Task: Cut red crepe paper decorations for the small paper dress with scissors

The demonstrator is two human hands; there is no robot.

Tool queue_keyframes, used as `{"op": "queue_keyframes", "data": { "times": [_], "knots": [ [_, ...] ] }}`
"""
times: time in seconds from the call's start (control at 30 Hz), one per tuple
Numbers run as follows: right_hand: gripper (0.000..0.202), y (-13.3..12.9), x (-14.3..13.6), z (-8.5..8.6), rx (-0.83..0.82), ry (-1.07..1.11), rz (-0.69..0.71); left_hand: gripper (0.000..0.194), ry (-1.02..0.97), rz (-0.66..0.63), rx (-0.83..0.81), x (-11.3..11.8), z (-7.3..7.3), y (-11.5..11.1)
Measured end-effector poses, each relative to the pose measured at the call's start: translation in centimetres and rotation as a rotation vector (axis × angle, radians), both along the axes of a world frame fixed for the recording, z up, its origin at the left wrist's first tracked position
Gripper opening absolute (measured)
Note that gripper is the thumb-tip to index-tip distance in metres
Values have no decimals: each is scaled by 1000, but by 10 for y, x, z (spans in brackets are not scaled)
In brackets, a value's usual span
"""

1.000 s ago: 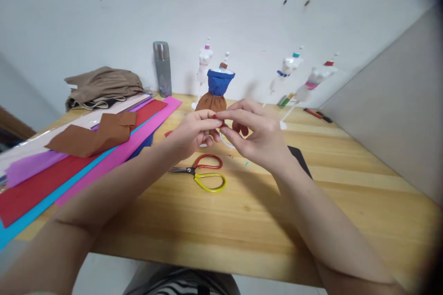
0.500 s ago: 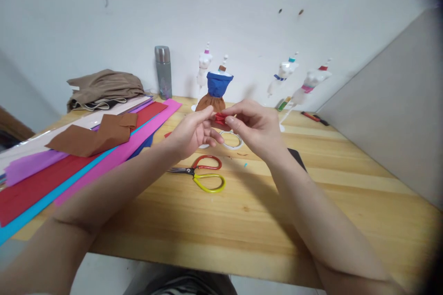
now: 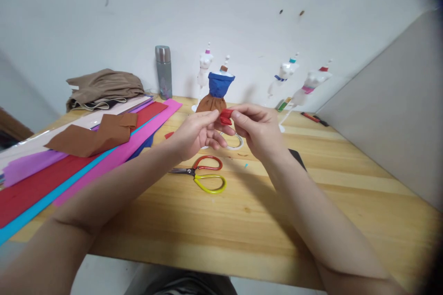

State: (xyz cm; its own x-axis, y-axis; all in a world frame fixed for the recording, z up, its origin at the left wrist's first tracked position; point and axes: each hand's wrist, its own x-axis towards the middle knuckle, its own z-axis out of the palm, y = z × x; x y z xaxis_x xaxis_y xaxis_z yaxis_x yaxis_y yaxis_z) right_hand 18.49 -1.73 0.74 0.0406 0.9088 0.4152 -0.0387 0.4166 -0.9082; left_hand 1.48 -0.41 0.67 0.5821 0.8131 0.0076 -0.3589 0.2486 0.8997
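Observation:
Between my two hands is a small folded red piece (image 3: pixel 226 117), held above the table. My left hand (image 3: pixel 199 133) pinches its left side between thumb and finger, the other fingers loosely curled. My right hand (image 3: pixel 258 128) grips its right side with thumb and fingertips. Just behind stands a small mannequin in a blue top (image 3: pixel 220 85) and a gathered brown skirt (image 3: pixel 210 103); my hands hide its lower part. Scissors (image 3: pixel 191 172) with one red and one yellow handle lie below my hands. A white ring (image 3: pixel 238 142) shows partly behind my fingers.
Coloured sheets (image 3: pixel 104 161) with a brown piece (image 3: pixel 93 136) on top cover the left side of the wooden table (image 3: pixel 207 221). Behind them are a folded brown cloth (image 3: pixel 107 85) and a grey flask (image 3: pixel 164 73). More white mannequins (image 3: pixel 316 77) stand at the back.
The red piece has moved slightly right and now shows more of its folded face. My right hand has shifted a little lower, and the left fingers have moved slightly right.

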Motion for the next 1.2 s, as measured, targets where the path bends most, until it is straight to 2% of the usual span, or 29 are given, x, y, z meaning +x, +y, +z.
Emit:
{"op": "queue_keyframes", "data": {
  "times": [0.17, 0.37, 0.67, 0.83, 1.07, 1.2],
  "knots": [
    [17, 0, -1, -2, -65, 48, 28, 38, -34, -96, -16, 0, -2, 1],
    [16, 0, -4, -3, -98, 140, 51, 34, -57, -126, -9, -2, -3, 0],
    [20, 0, -3, -2, -134, 153, 98, 34, -34, -106, 35, 0, -2, -3],
    [23, 2, -4, -3, -118, 145, 131, 26, -29, -98, 37, 0, 1, -4],
    [34, 4, -6, -4, -141, 189, 168, 24, -35, -105, 88, 0, -3, -2],
    [32, 5, -6, -5, -119, 183, 177, 19, -17, -35, 92, 2, -2, -4]
  ]
}}
